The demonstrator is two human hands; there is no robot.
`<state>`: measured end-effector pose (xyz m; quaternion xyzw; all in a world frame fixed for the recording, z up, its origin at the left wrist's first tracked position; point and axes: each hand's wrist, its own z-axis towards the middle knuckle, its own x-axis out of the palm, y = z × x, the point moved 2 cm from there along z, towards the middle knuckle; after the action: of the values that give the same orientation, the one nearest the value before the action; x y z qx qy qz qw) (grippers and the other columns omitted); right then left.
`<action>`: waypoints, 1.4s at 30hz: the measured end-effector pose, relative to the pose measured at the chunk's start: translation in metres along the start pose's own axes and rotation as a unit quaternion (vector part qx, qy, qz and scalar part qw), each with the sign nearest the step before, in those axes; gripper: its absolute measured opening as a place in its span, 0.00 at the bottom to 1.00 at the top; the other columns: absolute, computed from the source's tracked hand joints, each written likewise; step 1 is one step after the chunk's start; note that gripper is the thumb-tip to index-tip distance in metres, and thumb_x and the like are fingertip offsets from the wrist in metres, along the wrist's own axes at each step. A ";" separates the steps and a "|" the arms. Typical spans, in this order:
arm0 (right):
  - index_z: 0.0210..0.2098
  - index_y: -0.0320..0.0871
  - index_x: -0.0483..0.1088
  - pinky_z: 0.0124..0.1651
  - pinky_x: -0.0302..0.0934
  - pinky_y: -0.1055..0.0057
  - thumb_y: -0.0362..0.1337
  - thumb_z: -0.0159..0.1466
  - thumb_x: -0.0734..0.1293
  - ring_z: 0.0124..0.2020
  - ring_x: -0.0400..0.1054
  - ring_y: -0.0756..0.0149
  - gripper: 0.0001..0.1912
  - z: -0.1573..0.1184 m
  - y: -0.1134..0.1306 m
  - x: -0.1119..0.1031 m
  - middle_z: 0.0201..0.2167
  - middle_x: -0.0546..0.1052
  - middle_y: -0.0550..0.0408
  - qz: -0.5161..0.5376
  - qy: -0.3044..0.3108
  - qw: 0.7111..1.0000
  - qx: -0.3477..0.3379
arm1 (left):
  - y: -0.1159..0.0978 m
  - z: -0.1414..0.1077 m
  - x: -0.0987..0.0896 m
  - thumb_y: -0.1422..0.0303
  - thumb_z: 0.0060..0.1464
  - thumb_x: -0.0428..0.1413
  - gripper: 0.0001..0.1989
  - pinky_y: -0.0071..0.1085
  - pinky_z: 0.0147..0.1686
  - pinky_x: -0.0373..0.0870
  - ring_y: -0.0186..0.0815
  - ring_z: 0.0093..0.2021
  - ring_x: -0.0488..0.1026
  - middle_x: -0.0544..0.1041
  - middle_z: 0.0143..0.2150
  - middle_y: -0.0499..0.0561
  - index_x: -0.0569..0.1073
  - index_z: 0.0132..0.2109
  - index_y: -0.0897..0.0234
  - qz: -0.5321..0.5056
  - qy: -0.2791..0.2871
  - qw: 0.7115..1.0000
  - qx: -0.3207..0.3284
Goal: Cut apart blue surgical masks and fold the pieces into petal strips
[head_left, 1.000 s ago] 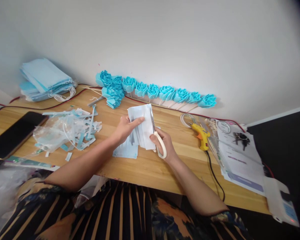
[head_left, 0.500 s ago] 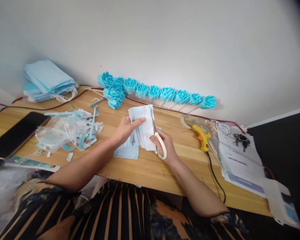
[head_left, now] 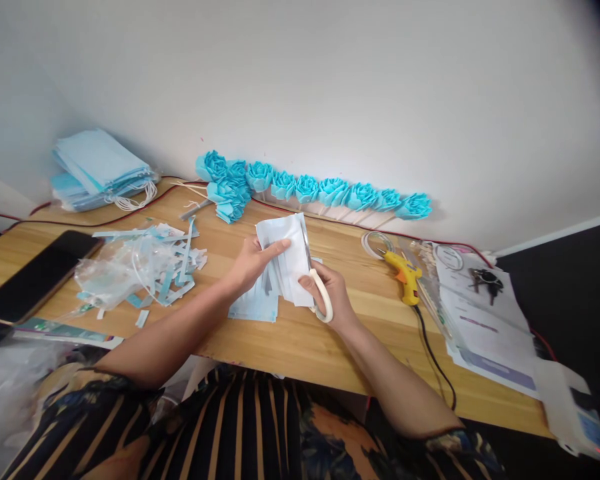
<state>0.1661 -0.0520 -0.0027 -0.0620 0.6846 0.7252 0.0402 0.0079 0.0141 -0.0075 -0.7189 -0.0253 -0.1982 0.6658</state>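
Note:
Pinched between the thumb and fingers of my left hand (head_left: 255, 265) is a pale blue-white mask sheet (head_left: 291, 261), held above the wooden table. My right hand (head_left: 334, 297) grips white-handled scissors (head_left: 322, 298) with their blades running along the sheet's right edge. Another light blue mask piece (head_left: 253, 308) lies on the table beneath the held one, partly covered by it.
Blue flowers on sticks (head_left: 334, 192) line the wall. Cut scraps (head_left: 167, 267), a black phone (head_left: 37, 275) and a mask stack (head_left: 103, 163) are on the left. A yellow glue gun (head_left: 406, 277) and papers (head_left: 480, 320) with keys (head_left: 487, 283) lie right.
The view has shifted slightly. Both hands keep their holds on the sheet and scissors, with little visible movement between them.

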 end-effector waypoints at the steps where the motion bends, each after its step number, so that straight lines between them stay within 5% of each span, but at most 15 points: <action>1: 0.39 0.41 0.76 0.28 0.53 0.72 0.55 0.56 0.71 0.26 0.56 0.70 0.23 0.000 -0.002 0.000 0.25 0.68 0.58 -0.002 0.003 1.000 0.000 | 0.000 0.000 0.000 0.57 0.46 0.66 0.18 0.34 0.37 0.76 0.38 0.34 0.77 0.81 0.36 0.54 0.77 0.38 0.67 0.002 -0.002 1.000 -0.004; 24: 0.52 0.39 0.70 0.20 0.51 0.73 0.62 0.56 0.68 0.18 0.55 0.75 0.37 -0.001 0.000 0.002 0.21 0.64 0.62 -0.009 0.071 0.996 0.045 | -0.011 -0.001 0.003 0.60 0.43 0.68 0.16 0.28 0.31 0.71 0.33 0.28 0.73 0.78 0.28 0.49 0.76 0.31 0.68 -0.025 -0.046 0.999 0.010; 33: 0.50 0.40 0.71 0.21 0.54 0.74 0.62 0.56 0.68 0.19 0.59 0.73 0.34 0.000 -0.004 0.002 0.20 0.65 0.62 -0.005 0.075 0.996 0.057 | -0.011 0.003 0.000 0.58 0.45 0.67 0.17 0.31 0.35 0.74 0.36 0.31 0.76 0.81 0.32 0.50 0.78 0.37 0.67 -0.067 -0.051 0.995 0.050; 42: 0.50 0.41 0.73 0.32 0.60 0.69 0.61 0.58 0.67 0.31 0.63 0.65 0.33 0.002 0.001 -0.001 0.31 0.72 0.53 -0.052 0.048 0.997 -0.011 | -0.002 -0.001 0.005 0.57 0.42 0.68 0.18 0.29 0.30 0.71 0.34 0.28 0.74 0.79 0.29 0.51 0.76 0.33 0.68 -0.002 -0.011 1.000 -0.012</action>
<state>0.1674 -0.0498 -0.0015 -0.1325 0.6734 0.7260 0.0440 0.0118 0.0124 -0.0044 -0.7292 -0.0319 -0.1916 0.6562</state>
